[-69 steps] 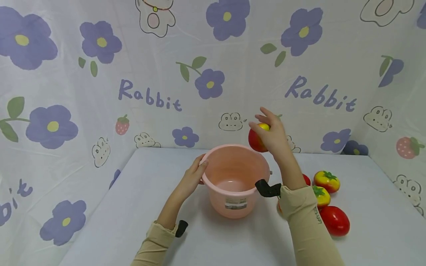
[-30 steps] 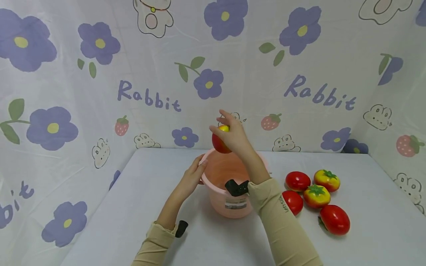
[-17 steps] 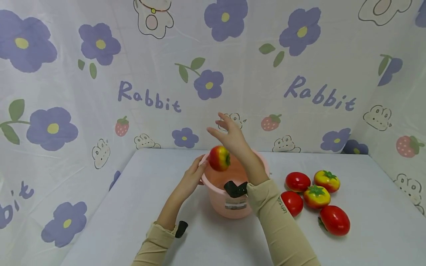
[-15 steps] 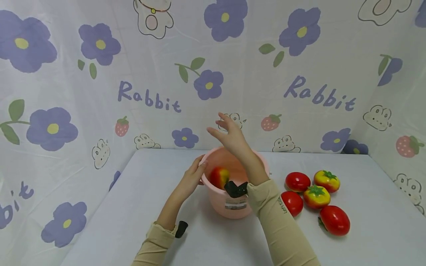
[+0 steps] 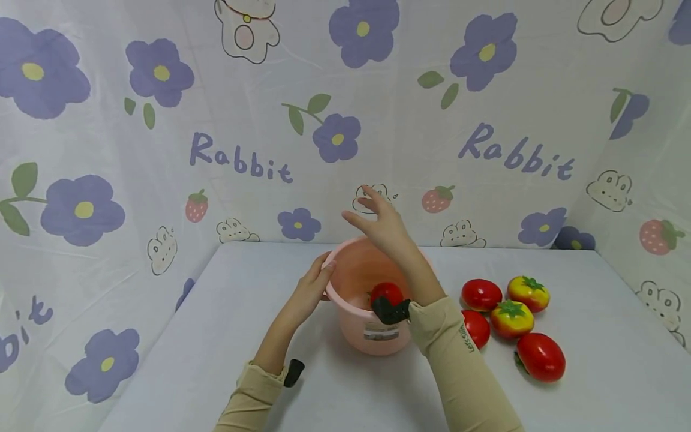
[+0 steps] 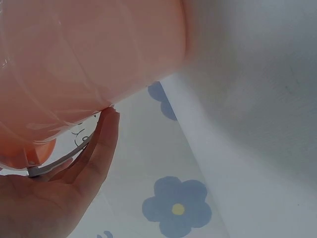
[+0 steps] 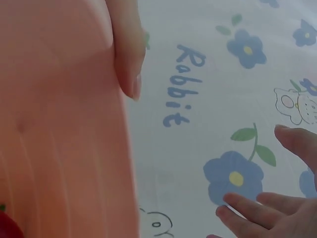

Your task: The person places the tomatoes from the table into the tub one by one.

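A pink plastic bucket [image 5: 353, 333] stands upright on the table with a printed label on its front. My left hand [image 5: 308, 291] grips its left rim, thumb over the edge; in the left wrist view, the fingers [image 6: 101, 148] press the outer wall beside the grey handle. Inside, low at the front, lies a red tomato-like fruit [image 5: 387, 292], partly covered by the black wrist mount. Above the bucket, my right hand [image 5: 380, 225] is spread and holds nothing. The right wrist view shows its fingers apart and a sliver of the fruit [image 7: 9, 229] at lower left.
To the right of the bucket lie several similar fruits: red ones [image 5: 481, 294] and yellow-topped ones [image 5: 513, 321] with green leafy caps. The white table [image 5: 216, 336] meets a flower-printed curtain [image 5: 243, 108] behind and at both sides.
My right hand carried the red-and-yellow fruit leftward over the bucket and let it go. It dropped in and rolled right, now showing its red side. My left hand stayed on the rim.
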A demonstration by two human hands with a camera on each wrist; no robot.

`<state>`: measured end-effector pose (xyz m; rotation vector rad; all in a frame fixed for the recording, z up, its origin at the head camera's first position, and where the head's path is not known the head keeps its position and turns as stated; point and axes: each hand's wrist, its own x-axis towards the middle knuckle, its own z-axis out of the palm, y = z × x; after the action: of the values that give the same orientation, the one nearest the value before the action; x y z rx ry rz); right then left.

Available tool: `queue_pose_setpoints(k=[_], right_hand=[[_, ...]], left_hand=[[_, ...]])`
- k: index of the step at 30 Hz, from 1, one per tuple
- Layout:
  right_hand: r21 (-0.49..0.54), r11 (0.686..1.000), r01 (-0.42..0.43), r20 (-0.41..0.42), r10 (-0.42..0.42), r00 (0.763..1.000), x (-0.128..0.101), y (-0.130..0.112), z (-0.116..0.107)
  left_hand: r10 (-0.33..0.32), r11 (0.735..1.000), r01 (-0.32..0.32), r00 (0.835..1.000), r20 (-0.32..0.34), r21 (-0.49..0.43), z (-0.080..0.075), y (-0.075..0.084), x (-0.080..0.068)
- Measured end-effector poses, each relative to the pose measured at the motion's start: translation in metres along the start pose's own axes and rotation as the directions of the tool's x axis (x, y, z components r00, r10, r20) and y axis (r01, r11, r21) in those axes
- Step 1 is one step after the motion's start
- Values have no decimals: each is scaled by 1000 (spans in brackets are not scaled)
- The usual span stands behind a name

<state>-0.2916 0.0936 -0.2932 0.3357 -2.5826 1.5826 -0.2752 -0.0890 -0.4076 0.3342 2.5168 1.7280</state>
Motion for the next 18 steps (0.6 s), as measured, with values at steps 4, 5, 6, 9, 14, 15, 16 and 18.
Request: queue_pose_setpoints(k=[4, 5, 6, 9, 14, 15, 16, 18], right_hand=[[-17, 1000, -8, -13, 8, 1000, -3, 4, -7], [-14, 1000, -9, -18, 9, 1000, -4, 5, -9], [-15, 1000, -10, -21, 10, 1000, -4, 6, -11], [-7, 1000, -12, -31, 12, 999, -7, 9, -17], [-15, 1000, -16, -39, 15, 999, -12, 15, -26], [-20, 1000, -20, -42, 19, 999, -14, 17, -28], [-27, 999, -22, -44, 21, 999, -15, 18, -30], [-38, 999, -22, -49, 21, 999, -16, 20, -35]], left_hand=[[-1, 1000, 2, 1000, -6, 8, 0, 1, 0], [-4, 1000, 4, 1000, -8, 10, 0, 1, -1], [-6, 1000, 6, 1000, -10, 11, 0, 1, -1], [-8, 1000, 8, 1000, -13, 11, 0, 1, -1], [-5, 1000, 5, 1000, -14, 9, 1, 2, -1], [-5, 1000, 5, 1000, -14, 9, 1, 2, -1], [-5, 1000, 5, 1000, -14, 10, 1, 2, -1], [-6, 1000, 6, 1000, -13, 11, 1, 3, -1]])
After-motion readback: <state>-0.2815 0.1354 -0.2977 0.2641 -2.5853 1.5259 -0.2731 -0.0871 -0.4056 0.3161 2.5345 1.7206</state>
